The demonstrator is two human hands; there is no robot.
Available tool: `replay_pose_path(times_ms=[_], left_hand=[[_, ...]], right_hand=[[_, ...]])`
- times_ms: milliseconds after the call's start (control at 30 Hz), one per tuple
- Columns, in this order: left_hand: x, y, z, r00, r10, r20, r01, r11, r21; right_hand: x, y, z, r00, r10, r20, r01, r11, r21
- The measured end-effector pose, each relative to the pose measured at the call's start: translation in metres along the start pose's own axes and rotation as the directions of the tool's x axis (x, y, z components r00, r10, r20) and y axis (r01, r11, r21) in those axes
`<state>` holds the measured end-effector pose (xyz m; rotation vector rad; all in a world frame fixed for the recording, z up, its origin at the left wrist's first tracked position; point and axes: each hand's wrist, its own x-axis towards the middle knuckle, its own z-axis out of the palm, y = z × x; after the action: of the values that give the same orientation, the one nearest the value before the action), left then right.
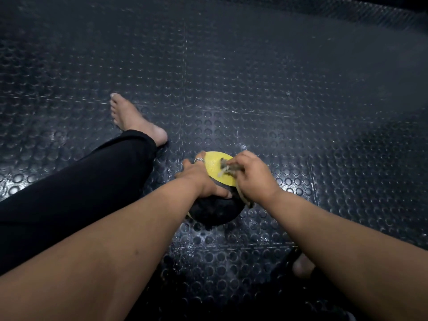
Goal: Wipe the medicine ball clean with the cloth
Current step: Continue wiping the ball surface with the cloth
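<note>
The scene is dim overall. The brightest zone lies on the studded floor (289, 144) directly around and just beyond the hands, where the raised studs return small specular highlights. Brightness falls off toward the frame corners, which are near black. A pale haze covers the area far beyond the right hand (252, 176) toward the upper right. The medicine ball (214, 166) casts a dark shadow on its near side. The cloth (225, 166) and right-hand fingers show motion blur. The floor seams bow outward, indicating wide-angle distortion. Forearms nearest the camera are soft.
</note>
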<state>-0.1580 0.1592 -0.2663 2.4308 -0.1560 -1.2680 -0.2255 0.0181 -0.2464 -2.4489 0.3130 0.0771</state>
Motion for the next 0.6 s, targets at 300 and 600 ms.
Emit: replay_pose_path(times_ms=[300, 600], left_hand=[[-0.005, -0.011, -0.002, 1.000, 0.018, -0.008, -0.018, 0.997, -0.076], [-0.008, -0.007, -0.008, 1.000, 0.027, 0.003, -0.026, 0.991, -0.128]], right_hand=[[-0.018, -0.001, -0.001, 0.985, -0.133, 0.111, 0.133, 0.991, 0.009], [-0.035, -0.003, 0.004, 0.955, 0.289, -0.060, -0.284, 0.955, 0.079]])
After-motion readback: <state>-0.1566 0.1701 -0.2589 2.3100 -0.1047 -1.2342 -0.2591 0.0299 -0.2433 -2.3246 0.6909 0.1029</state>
